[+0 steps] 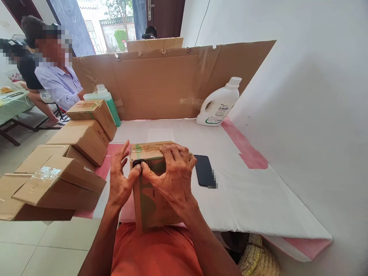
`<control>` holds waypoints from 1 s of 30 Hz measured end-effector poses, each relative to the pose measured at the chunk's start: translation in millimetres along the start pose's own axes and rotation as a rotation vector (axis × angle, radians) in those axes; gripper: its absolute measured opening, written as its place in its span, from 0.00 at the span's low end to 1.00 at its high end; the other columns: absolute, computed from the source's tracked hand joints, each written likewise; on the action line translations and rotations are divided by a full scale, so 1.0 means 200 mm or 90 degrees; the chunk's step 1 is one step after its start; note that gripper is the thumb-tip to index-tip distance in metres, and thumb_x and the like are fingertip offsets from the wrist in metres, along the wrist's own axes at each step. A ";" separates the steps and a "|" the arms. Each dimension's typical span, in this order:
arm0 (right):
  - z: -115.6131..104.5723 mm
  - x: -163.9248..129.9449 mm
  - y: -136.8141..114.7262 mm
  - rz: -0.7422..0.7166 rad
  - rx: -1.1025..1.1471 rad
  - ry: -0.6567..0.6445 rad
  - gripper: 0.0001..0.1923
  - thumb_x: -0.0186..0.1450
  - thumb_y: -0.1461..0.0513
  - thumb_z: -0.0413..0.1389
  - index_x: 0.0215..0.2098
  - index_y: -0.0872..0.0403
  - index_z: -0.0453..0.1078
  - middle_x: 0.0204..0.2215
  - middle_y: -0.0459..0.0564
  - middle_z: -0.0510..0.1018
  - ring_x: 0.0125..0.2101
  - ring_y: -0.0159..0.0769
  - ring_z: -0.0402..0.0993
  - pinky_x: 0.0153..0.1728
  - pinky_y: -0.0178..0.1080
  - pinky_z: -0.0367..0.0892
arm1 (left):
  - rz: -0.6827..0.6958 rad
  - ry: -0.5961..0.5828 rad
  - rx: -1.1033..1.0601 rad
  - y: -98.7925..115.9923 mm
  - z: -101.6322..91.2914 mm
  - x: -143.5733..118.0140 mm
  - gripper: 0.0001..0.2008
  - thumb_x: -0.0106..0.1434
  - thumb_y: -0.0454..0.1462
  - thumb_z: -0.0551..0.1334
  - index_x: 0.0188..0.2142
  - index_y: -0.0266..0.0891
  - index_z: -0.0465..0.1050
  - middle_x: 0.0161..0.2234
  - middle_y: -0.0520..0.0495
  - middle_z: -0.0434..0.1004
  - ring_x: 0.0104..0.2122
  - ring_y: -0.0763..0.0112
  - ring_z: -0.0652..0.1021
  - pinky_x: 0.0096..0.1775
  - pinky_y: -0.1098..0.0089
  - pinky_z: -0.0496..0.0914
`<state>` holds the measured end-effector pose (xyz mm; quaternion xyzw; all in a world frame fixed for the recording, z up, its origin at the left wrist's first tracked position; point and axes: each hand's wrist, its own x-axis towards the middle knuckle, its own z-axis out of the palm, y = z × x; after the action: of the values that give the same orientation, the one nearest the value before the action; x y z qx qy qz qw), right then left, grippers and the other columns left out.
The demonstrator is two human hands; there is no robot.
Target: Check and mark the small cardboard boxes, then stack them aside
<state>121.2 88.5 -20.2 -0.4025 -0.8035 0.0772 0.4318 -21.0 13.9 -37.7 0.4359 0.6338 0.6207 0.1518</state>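
Both hands, left [120,184] & right [172,176], gripped the box [149,199] at desk [258,199] edge; it could've tipped onto the phone [204,170].

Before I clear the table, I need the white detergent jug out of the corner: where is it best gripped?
Grip the white detergent jug by its built-in handle, the loop cut into its left side. It leans back against the cardboard screen and the wall, so come from the front left, over the open tabletop. The capped neck is a poorer, narrower hold.
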 end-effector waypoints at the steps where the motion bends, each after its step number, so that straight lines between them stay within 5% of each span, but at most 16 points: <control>1: 0.01 -0.01 0.00 -0.004 -0.006 0.004 0.26 0.66 0.43 0.61 0.51 0.52 0.74 0.50 0.60 0.82 0.55 0.60 0.71 0.56 0.61 0.59 | 0.057 0.026 0.047 0.02 -0.01 0.00 0.26 0.63 0.44 0.69 0.61 0.51 0.76 0.62 0.46 0.74 0.63 0.49 0.74 0.64 0.51 0.70; 4: 0.02 -0.03 -0.01 -0.012 -0.040 0.030 0.26 0.68 0.42 0.59 0.52 0.51 0.74 0.49 0.61 0.82 0.54 0.60 0.71 0.56 0.61 0.58 | 0.146 0.071 0.128 0.05 0.01 -0.01 0.13 0.66 0.39 0.67 0.49 0.49 0.83 0.51 0.48 0.82 0.55 0.54 0.80 0.60 0.53 0.74; 9: 0.03 -0.06 -0.02 -0.014 -0.057 0.059 0.28 0.69 0.41 0.58 0.53 0.53 0.74 0.49 0.62 0.82 0.53 0.62 0.71 0.55 0.63 0.58 | 0.176 0.158 0.136 0.04 0.08 -0.04 0.13 0.67 0.35 0.64 0.49 0.48 0.83 0.48 0.50 0.84 0.51 0.56 0.82 0.58 0.54 0.75; 14: 0.01 -0.06 0.00 -0.006 -0.043 0.064 0.27 0.67 0.42 0.59 0.53 0.51 0.74 0.49 0.61 0.82 0.54 0.62 0.72 0.55 0.62 0.59 | 0.169 0.087 0.080 0.02 0.05 -0.03 0.12 0.69 0.39 0.65 0.50 0.49 0.83 0.50 0.48 0.82 0.54 0.55 0.81 0.61 0.54 0.73; 16: 0.00 -0.07 0.02 -0.018 -0.035 0.060 0.26 0.67 0.42 0.58 0.53 0.52 0.74 0.49 0.61 0.82 0.54 0.62 0.72 0.56 0.62 0.59 | 0.136 0.017 0.006 0.00 0.02 -0.02 0.19 0.67 0.46 0.68 0.56 0.49 0.80 0.56 0.45 0.78 0.59 0.51 0.77 0.63 0.52 0.71; 19: -0.02 -0.09 0.02 -0.034 -0.014 0.059 0.27 0.66 0.43 0.60 0.54 0.52 0.74 0.50 0.60 0.83 0.55 0.61 0.72 0.59 0.62 0.57 | 0.043 -0.109 -0.093 -0.06 -0.02 -0.03 0.42 0.60 0.59 0.70 0.69 0.50 0.68 0.67 0.42 0.68 0.69 0.41 0.67 0.69 0.48 0.64; 22: -0.04 -0.11 0.01 -0.032 -0.013 0.049 0.26 0.66 0.44 0.60 0.55 0.51 0.74 0.52 0.59 0.82 0.56 0.60 0.72 0.61 0.62 0.57 | -0.033 -0.201 -0.107 -0.10 -0.04 -0.06 0.54 0.54 0.62 0.72 0.75 0.50 0.57 0.70 0.40 0.64 0.72 0.38 0.61 0.72 0.44 0.57; 26: -0.05 -0.08 0.12 -0.036 0.114 0.040 0.24 0.72 0.45 0.56 0.59 0.48 0.72 0.56 0.57 0.80 0.59 0.55 0.72 0.62 0.59 0.63 | -0.083 -0.200 -0.096 -0.12 -0.07 -0.09 0.58 0.54 0.56 0.75 0.77 0.49 0.50 0.71 0.39 0.62 0.74 0.38 0.59 0.73 0.42 0.53; 30: 0.03 -0.01 0.49 0.118 0.248 0.075 0.20 0.79 0.53 0.44 0.62 0.49 0.69 0.57 0.57 0.77 0.53 0.45 0.76 0.45 0.46 0.76 | -0.122 -0.132 -0.209 -0.17 -0.10 -0.09 0.58 0.55 0.53 0.74 0.78 0.49 0.46 0.72 0.40 0.63 0.73 0.38 0.61 0.72 0.42 0.57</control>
<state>173.3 153.7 -70.7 -0.3872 -0.7067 0.2465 0.5383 -37.7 -7.5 -71.3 0.4043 0.5441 0.6501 0.3433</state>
